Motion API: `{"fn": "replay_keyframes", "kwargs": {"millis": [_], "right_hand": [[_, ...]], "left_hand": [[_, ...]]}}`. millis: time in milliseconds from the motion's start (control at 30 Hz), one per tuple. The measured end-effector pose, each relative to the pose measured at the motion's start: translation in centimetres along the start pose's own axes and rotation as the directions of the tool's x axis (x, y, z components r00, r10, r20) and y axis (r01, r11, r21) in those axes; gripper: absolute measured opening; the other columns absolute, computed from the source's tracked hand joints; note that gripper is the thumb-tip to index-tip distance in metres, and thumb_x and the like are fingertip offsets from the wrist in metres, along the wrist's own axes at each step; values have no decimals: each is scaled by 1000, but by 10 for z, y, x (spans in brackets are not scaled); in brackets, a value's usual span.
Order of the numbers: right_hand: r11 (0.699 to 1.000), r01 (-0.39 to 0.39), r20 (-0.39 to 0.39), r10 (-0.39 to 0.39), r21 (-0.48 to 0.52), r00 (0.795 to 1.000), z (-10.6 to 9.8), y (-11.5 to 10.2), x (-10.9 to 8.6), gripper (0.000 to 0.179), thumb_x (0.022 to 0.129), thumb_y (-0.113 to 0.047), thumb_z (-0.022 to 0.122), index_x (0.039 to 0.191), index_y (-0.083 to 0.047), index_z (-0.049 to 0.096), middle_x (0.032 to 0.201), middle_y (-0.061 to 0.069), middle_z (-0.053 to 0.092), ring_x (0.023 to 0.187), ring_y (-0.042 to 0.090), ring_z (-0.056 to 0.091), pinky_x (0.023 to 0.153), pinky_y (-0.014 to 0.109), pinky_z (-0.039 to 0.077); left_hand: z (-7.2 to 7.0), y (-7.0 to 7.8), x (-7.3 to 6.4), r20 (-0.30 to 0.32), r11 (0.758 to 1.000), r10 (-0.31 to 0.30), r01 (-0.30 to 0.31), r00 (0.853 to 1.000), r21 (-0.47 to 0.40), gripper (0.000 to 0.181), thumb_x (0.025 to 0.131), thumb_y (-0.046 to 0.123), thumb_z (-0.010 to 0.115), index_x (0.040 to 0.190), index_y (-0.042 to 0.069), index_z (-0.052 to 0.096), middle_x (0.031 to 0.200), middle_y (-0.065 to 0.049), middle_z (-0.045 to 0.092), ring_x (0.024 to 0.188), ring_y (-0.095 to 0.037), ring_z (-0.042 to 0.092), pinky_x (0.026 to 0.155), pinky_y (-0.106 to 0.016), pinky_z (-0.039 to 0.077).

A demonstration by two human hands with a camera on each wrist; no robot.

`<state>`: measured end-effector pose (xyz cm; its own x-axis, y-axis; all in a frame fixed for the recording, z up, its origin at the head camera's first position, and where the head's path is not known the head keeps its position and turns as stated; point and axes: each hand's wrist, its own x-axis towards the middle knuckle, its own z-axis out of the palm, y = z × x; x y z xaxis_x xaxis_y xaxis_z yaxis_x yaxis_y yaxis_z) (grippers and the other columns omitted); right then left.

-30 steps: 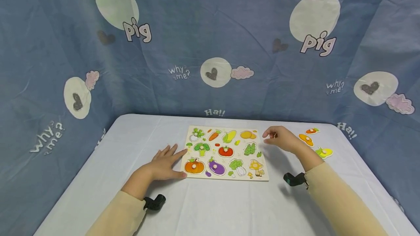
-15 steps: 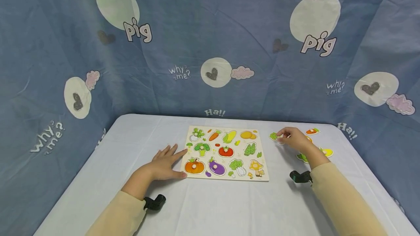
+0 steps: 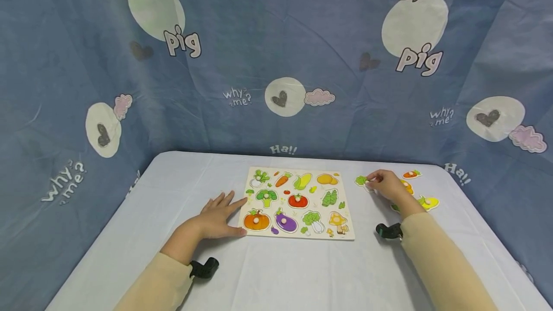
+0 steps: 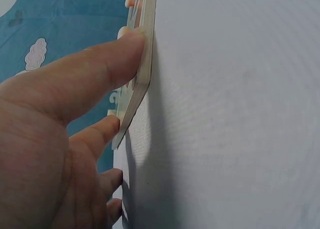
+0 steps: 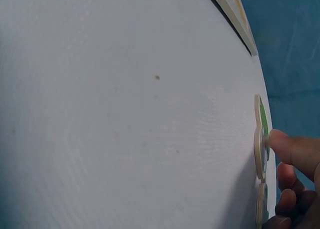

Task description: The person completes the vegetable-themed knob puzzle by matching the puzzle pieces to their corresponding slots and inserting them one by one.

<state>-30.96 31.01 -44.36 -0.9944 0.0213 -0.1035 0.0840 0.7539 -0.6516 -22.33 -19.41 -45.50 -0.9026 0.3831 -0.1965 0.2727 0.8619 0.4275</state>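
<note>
Veg pc [image 3: 360, 180], green-and-white, sat right of ctr in frame, its knob [image 5: 266, 141] pinched in R hand [image 3: 386, 184].
Couldn't tell if it was lifted. Puzzle board [image 3: 314, 200] lay mid-frame, below ctr; L hand [image 3: 217, 220], fingers spread apart, touched its left edge. Carrot pc [image 3: 412, 174], orange pc [image 3: 407, 186] & corn pc [image 3: 429, 203] lay farther right. Poss. trouble: small knob could've slipped w/ an off-ctr pinch; R hand, near loose pcs, might've knocked 'em; board might've pivoted if pushed, being steadied one side only.
</note>
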Motion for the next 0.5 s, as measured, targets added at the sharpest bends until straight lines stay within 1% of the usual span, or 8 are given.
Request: {"fn": "replay_keyframes", "kwargs": {"millis": [100,233,300,500], "right_hand": [[1000,-19,-7,19,-16,1000,3,-2,2,21,95,-12,69,111,1,67,89,10,53,82,23,48,67,33,39],[998,-58,-22,57,-15,998,7,-4,4,18,95,-11,69,107,2,67,88,9,53,82,23,48,67,32,40],[997,-76,-23,76,-11,997,8,-4,5,18,95,-11,68,107,2,66,88,9,54,83,22,49,68,31,41],[993,-119,11,119,-27,993,7,-3,6,19,96,-13,67,107,2,65,91,10,58,85,22,52,72,31,44]], "left_hand": [[-1,1,-1,2,1000,3,-3,1000,4,102,77,70,70,158,21,33,165,-22,14,150,-47,3,119,-64,3],[-7,9,-5,22,1000,-6,6,1000,11,99,79,66,71,158,21,33,164,-23,15,150,-48,5,119,-64,4],[-9,12,-6,22,1000,-6,6,1000,14,97,80,63,72,158,20,34,164,-24,16,149,-49,6,118,-65,6],[-8,12,-6,15,1000,-8,8,1000,22,96,80,61,73,157,19,35,164,-24,17,149,-49,8,118,-65,7]]}}
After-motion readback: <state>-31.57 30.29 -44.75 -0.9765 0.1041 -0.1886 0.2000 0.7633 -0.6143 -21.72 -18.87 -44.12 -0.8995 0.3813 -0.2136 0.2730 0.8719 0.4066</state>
